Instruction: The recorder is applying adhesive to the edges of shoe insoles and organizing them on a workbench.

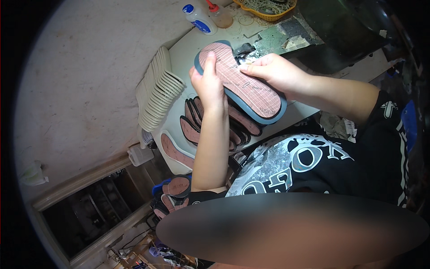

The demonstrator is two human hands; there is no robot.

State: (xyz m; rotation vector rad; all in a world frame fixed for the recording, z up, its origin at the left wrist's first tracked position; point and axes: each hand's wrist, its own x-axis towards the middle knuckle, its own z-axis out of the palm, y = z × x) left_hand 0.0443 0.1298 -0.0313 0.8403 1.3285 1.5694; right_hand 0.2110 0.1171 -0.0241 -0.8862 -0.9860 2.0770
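Observation:
A shoe insole (244, 83) with a pink, white-lined face and a blue-grey edge is held up above the white table (181, 49). My left hand (209, 83) grips its far left end, thumb lying on the pink face and fingers hidden behind. At its right-hand edge, near the middle, my right hand (275, 74) pinches it between thumb and finger. Several black-edged pink insoles (190, 130) lie on the table around my left forearm, partly hidden by it. A pale-edged pink insole (177, 152) rests at the table's left corner.
Along the wall stands a row of cream soles (156, 92). A white bottle with a blue cap (201, 22), a red-tipped bottle (221, 18) and a yellow basket of cords (264, 15) are at the back. A worn green plate (277, 38) adjoins a dark shiny body (345, 27).

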